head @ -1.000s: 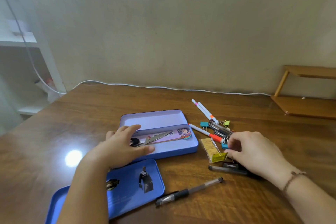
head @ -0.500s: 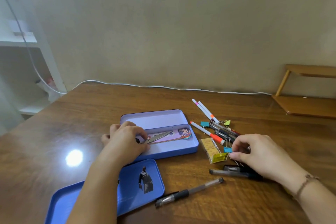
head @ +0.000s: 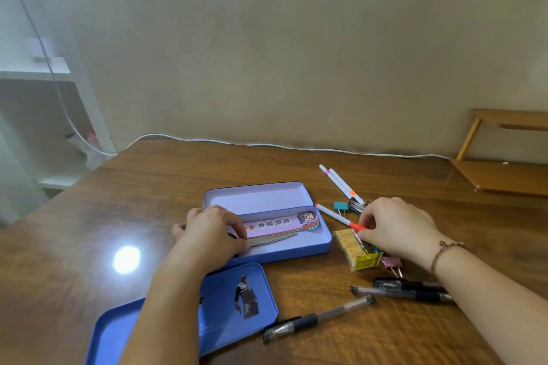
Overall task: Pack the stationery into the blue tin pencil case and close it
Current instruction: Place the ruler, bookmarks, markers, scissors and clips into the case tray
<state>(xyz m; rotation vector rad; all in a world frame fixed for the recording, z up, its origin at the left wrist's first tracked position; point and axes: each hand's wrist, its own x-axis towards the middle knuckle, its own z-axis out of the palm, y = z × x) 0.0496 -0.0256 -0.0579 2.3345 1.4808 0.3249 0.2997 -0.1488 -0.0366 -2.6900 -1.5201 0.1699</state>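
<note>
- Your tabletop (head: 296,169) carries everything; the blue tin pencil case (head: 296,249) sits open at its centre, a tray still nested in the far half.
- The detached lid (head: 225,299) lies at 7 o'clock from the case, partly under your left forearm. Lift that arm carelessly and you could drag the lid off the near edge.
- Your left hand (head: 212,234) rests on the case's left end, fingers curled down over the handles of the scissors (head: 272,239); a firm grip or a mere press, I cannot tell. The blades point to 3 o'clock beside a pink bookmark (head: 275,224).
- Your right hand (head: 397,228) works the loose pile at 3 o'clock, fingers pinched by the orange-tipped marker (head: 335,216) and the clear packet (head: 357,250); what they hold is hidden.
- Three gel pens (head: 317,318) wait at 5 o'clock.
- Small binder clips (head: 339,206) scatter easily: a hurried grab could flick one away, and bulky stacking may stop the lid seating.
</note>
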